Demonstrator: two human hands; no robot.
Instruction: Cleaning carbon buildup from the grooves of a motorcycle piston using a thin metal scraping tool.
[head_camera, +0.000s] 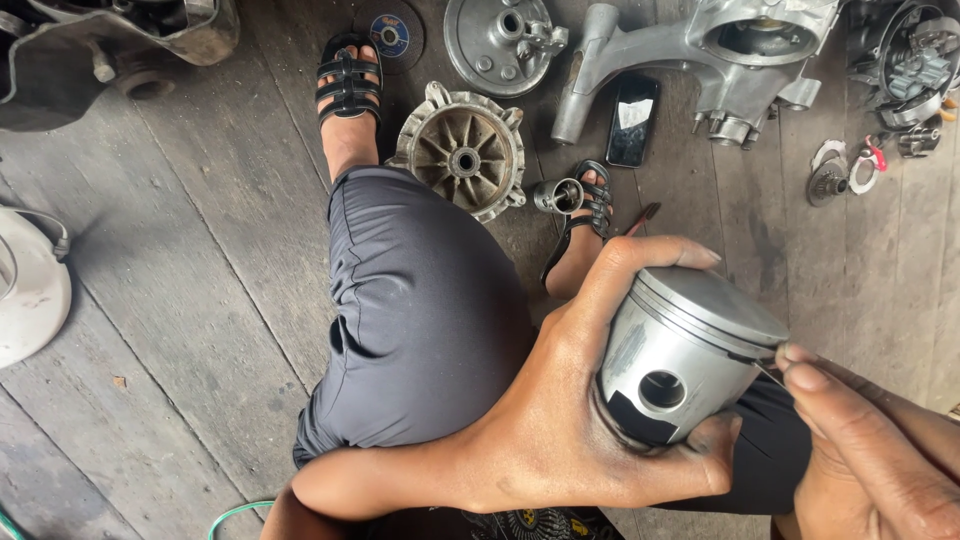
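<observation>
My left hand (560, 420) grips a silver piston (685, 350) from the side, thumb over its crown edge and fingers under its skirt. The piston has ring grooves near the top and a round pin hole facing me. My right hand (860, 450) comes in from the lower right, pinching a thin metal ring end or wire (768, 372) at the piston's grooves. Both hands are smeared with dark grease. My knees in dark trousers and feet in black sandals lie below the hands.
On the wooden plank floor lie a finned hub (465, 150), a round cover plate (500, 42), a large aluminium engine casing (720, 55), a phone (632, 118), a small sleeve (558, 196), a grinding disc (390, 35) and small washers (845, 172). A white cover (30, 290) sits at left.
</observation>
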